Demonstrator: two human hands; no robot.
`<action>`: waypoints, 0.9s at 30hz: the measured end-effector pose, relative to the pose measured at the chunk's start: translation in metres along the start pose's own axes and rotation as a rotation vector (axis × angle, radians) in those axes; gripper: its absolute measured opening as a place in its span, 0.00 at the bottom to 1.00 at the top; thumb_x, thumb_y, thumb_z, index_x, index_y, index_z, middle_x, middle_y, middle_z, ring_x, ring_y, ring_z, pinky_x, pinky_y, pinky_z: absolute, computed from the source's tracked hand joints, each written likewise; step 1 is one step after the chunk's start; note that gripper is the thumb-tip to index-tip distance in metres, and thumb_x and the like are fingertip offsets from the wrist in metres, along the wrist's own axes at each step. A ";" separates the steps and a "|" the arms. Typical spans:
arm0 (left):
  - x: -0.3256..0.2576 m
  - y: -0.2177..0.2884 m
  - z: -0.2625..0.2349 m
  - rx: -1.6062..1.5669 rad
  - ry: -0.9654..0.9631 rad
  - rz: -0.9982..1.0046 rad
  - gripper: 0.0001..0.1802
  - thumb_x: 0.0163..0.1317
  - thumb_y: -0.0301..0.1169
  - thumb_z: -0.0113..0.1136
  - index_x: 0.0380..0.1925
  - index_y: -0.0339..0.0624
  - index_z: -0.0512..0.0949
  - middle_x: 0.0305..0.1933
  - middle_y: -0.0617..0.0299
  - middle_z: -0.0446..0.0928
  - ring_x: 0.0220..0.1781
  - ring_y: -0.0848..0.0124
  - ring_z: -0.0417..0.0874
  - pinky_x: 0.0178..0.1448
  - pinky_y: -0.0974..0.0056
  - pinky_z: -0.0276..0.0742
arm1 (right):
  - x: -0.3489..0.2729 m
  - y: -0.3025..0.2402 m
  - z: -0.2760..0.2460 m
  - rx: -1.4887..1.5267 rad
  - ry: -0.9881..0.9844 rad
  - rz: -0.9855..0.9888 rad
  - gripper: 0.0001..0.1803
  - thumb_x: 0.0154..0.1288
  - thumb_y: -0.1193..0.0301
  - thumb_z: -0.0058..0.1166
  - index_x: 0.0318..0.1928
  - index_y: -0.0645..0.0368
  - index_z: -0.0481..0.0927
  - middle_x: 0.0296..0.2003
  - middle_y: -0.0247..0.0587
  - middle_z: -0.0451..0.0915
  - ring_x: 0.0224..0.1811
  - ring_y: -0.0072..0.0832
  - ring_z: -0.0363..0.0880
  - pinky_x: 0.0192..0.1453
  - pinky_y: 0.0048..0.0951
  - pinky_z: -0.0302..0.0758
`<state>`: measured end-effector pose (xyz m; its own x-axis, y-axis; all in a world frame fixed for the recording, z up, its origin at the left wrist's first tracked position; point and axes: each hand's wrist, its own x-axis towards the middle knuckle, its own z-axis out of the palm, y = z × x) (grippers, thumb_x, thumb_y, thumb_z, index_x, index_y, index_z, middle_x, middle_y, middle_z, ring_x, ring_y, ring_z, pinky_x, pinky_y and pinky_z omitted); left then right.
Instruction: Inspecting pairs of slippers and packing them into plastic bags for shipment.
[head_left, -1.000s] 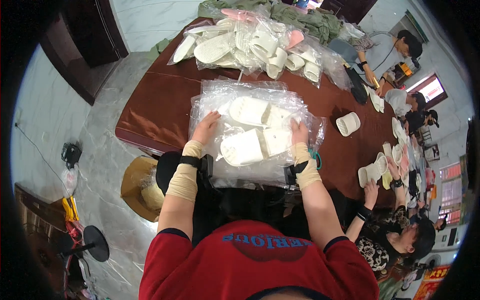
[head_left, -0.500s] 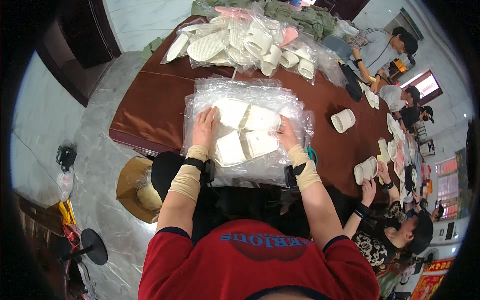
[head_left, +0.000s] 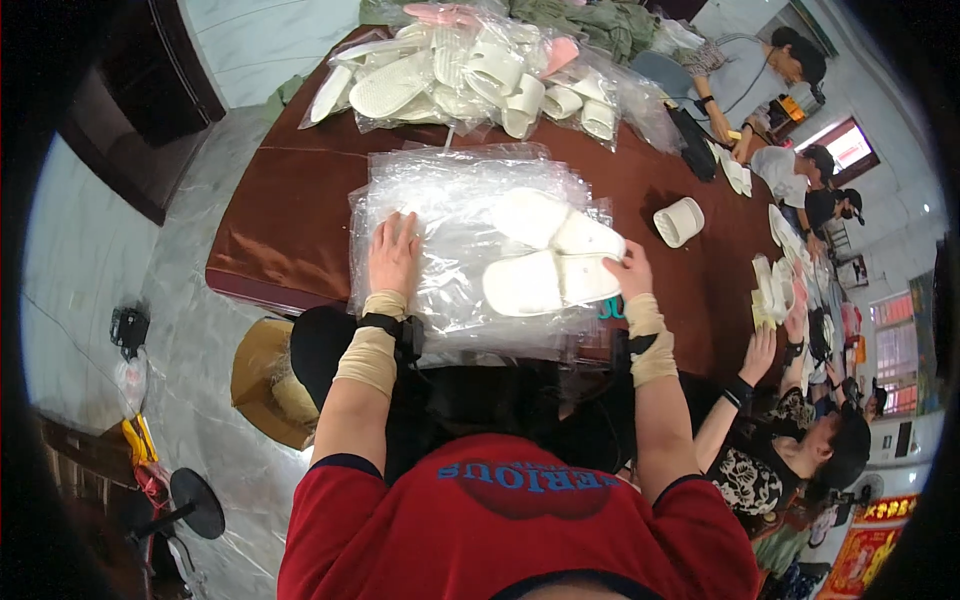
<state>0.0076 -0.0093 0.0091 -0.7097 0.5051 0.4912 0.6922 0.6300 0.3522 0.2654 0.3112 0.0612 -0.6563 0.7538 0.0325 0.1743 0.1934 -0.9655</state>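
A pair of white slide slippers (head_left: 525,283) lies side by side over the right part of a stack of clear plastic bags (head_left: 440,190). My right hand (head_left: 632,272) grips the slippers at their right-hand ends, its fingers closed on them near the edge of the stack. My left hand (head_left: 393,258) rests flat on the left side of the bags, fingers stretched out, apart from the slippers. Beside the stack, close to my right wrist, a small teal object (head_left: 611,309) shows in part; I cannot tell its kind.
Bagged white and pink slippers (head_left: 450,75) are heaped at the table's far side. A single white slipper (head_left: 679,222) stands to the right on the brown tablecloth (head_left: 290,220). Co-workers sit along the right side, one hand (head_left: 760,352) nearby. A cardboard box (head_left: 262,385) stands at lower left.
The slippers have moved right across the bags with my right hand. My left hand has let go of them and stays on the bags. The nearby co-worker's slipper has left their hands.
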 end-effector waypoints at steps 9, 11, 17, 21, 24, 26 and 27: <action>0.001 0.005 0.002 -0.041 0.016 0.025 0.22 0.64 0.37 0.53 0.59 0.52 0.70 0.62 0.55 0.67 0.63 0.54 0.66 0.63 0.53 0.65 | -0.033 -0.016 -0.120 -0.076 0.526 -0.195 0.30 0.59 0.77 0.59 0.60 0.67 0.62 0.51 0.48 0.74 0.49 0.29 0.75 0.51 0.27 0.72; -0.001 0.001 0.000 -0.017 0.011 0.019 0.23 0.64 0.37 0.53 0.59 0.52 0.69 0.62 0.55 0.66 0.63 0.54 0.66 0.62 0.52 0.65 | -0.043 -0.043 -0.112 0.016 0.581 -0.213 0.30 0.60 0.77 0.59 0.60 0.68 0.62 0.52 0.49 0.73 0.50 0.30 0.74 0.52 0.27 0.72; 0.000 0.003 -0.001 -0.012 -0.003 0.013 0.23 0.64 0.38 0.53 0.60 0.52 0.69 0.62 0.56 0.66 0.63 0.55 0.66 0.63 0.53 0.65 | -0.057 -0.093 -0.046 0.353 0.381 -0.228 0.26 0.64 0.76 0.53 0.61 0.68 0.63 0.52 0.47 0.73 0.52 0.29 0.74 0.55 0.27 0.71; 0.000 0.000 -0.002 -0.056 0.027 -0.001 0.23 0.64 0.37 0.52 0.60 0.52 0.69 0.62 0.56 0.67 0.63 0.56 0.66 0.63 0.54 0.65 | -0.055 -0.062 0.030 0.464 0.087 -0.097 0.26 0.61 0.79 0.56 0.59 0.65 0.64 0.49 0.46 0.75 0.49 0.27 0.75 0.52 0.27 0.73; -0.001 -0.003 -0.004 -0.080 0.068 -0.018 0.24 0.65 0.33 0.51 0.62 0.51 0.67 0.61 0.54 0.67 0.61 0.54 0.67 0.62 0.53 0.66 | -0.040 0.023 0.039 0.123 0.135 0.021 0.27 0.58 0.76 0.61 0.57 0.62 0.67 0.42 0.44 0.79 0.43 0.25 0.77 0.46 0.27 0.73; 0.003 0.015 0.002 -0.092 0.041 0.003 0.24 0.64 0.32 0.52 0.62 0.51 0.67 0.61 0.54 0.67 0.61 0.54 0.68 0.61 0.53 0.66 | -0.027 0.087 0.000 -0.004 0.275 0.036 0.25 0.57 0.75 0.62 0.54 0.64 0.69 0.43 0.45 0.78 0.40 0.26 0.78 0.44 0.29 0.76; 0.006 0.018 0.003 -0.071 0.016 -0.005 0.25 0.64 0.32 0.52 0.62 0.51 0.66 0.60 0.54 0.67 0.61 0.54 0.68 0.61 0.52 0.66 | -0.021 0.096 -0.014 0.091 0.315 0.006 0.25 0.56 0.74 0.63 0.54 0.64 0.70 0.44 0.45 0.78 0.40 0.27 0.78 0.44 0.30 0.76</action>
<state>0.0149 0.0070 0.0157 -0.7114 0.4923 0.5015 0.6965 0.5889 0.4098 0.3063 0.3231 -0.0284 -0.3934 0.9148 0.0914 0.1021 0.1423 -0.9845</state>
